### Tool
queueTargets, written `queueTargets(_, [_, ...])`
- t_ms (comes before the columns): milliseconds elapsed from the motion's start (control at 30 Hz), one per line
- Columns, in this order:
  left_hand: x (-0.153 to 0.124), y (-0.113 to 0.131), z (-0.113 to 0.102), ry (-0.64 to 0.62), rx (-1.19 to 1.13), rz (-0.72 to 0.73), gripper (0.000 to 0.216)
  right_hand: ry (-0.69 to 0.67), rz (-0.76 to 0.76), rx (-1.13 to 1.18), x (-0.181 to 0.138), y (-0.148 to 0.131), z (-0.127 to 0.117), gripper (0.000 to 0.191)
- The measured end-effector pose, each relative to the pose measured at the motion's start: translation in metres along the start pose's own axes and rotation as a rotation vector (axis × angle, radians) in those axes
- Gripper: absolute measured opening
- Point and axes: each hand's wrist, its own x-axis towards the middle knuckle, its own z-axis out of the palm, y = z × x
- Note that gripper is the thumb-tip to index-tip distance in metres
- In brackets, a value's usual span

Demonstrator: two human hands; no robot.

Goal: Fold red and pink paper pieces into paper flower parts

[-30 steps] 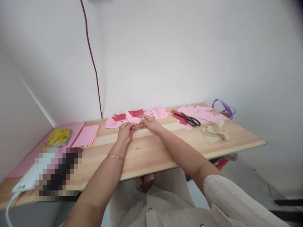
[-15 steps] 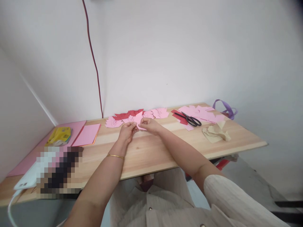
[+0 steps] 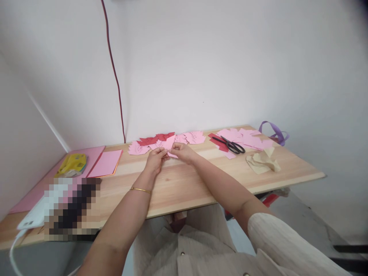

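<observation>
Both of my hands meet over the far middle of a wooden table (image 3: 184, 188). My left hand (image 3: 155, 159) and my right hand (image 3: 182, 150) pinch a small pink paper piece (image 3: 169, 145) between their fingertips, just above the tabletop. Behind it lies a row of pink paper cut-outs (image 3: 194, 137) and red paper cut-outs (image 3: 155, 139) along the wall. A gold bangle (image 3: 139, 189) circles my left wrist.
Black scissors (image 3: 231, 145) lie on pink and red scraps at the right. A crumpled beige paper (image 3: 263, 161) sits nearer the right edge, a purple ribbon (image 3: 274, 132) beyond it. Pink card sheets (image 3: 105, 163) and a yellow packet (image 3: 71, 164) lie at the left. A red cable (image 3: 114, 76) runs down the wall.
The pink piece, held flat and wide a second ago, has been turned and drawn in between my fingertips. My hands have come a little closer together.
</observation>
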Motion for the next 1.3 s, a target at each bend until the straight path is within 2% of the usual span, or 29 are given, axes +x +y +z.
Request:
queueTargets(100, [0.0011,-0.0005,-0.0004,0.016,0.01,0.01,0.027,-0.026,0.016,0.048,0.0001,0.0,0.0009,0.024])
queueTargets(267, [-0.0017,0.0022,0.0008,0.002,0.166,0.081,0.023,-0.035,0.011,0.144,0.0009,0.0017,0.0013,0.027])
queueTargets(500, [-0.0021,0.001,0.0004,-0.075,0.081,0.005,0.027,-0.025,0.027,0.309,0.001,-0.001,0.0003,0.031])
queueTargets(833, [-0.0012,0.0018,0.0005,0.016,0.172,0.062,0.022,-0.066,0.018,0.368,-0.0017,-0.0039,0.0041,0.033])
queueTargets(967, [0.0004,0.0016,-0.0004,0.036,0.193,0.042,0.017,-0.055,0.036,0.353,0.0002,-0.0014,0.0022,0.031])
queueTargets(1300, [0.0011,0.0056,-0.0035,0.097,0.209,0.038,0.012,-0.165,0.106,0.327,-0.0001,-0.002,-0.0025,0.024])
